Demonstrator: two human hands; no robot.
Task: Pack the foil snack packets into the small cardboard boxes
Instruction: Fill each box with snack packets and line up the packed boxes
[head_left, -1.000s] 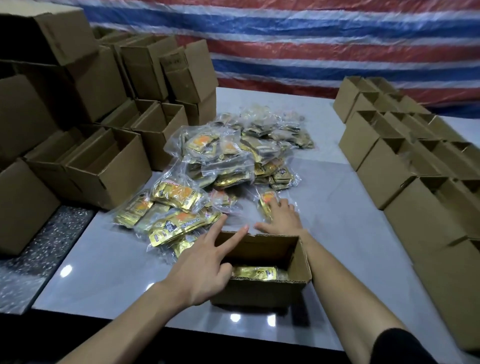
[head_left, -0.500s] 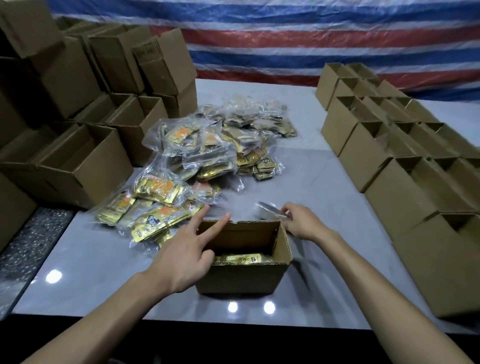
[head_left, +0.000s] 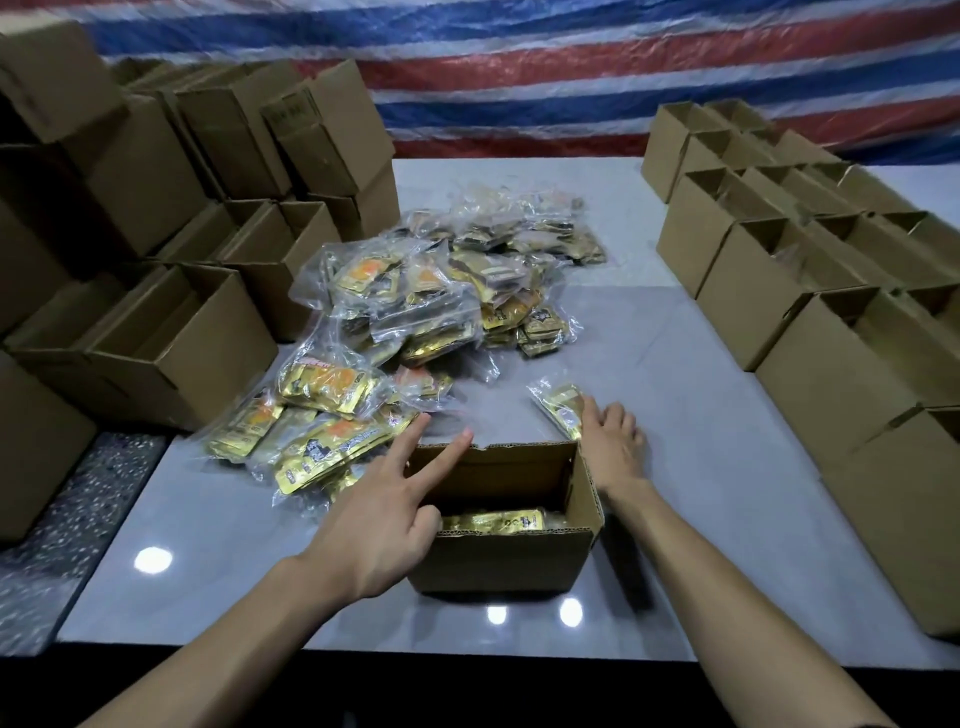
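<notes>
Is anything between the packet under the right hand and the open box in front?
Nothing visible. The right hand rests on the packet just past the far right corner of the box. It is open-topped, and the left hand sits at its left rim, off that path.

packet in box: only the top strip of the gold packet (head_left: 493, 519) peeks over the near wall of the open box (head_left: 506, 558)
left hand: the left hand (head_left: 382, 525) blocks the box's left wall
loose packet: the right hand (head_left: 613, 449) covers the near end of the loose packet (head_left: 558, 402)
print: lettering on the packet pile (head_left: 415, 322) is way too blurry to read
left boxes: the left stack (head_left: 156, 171) is chopped by the left edge
right boxes: the right rows (head_left: 779, 291) run off the right edge, insides mostly hidden
</notes>
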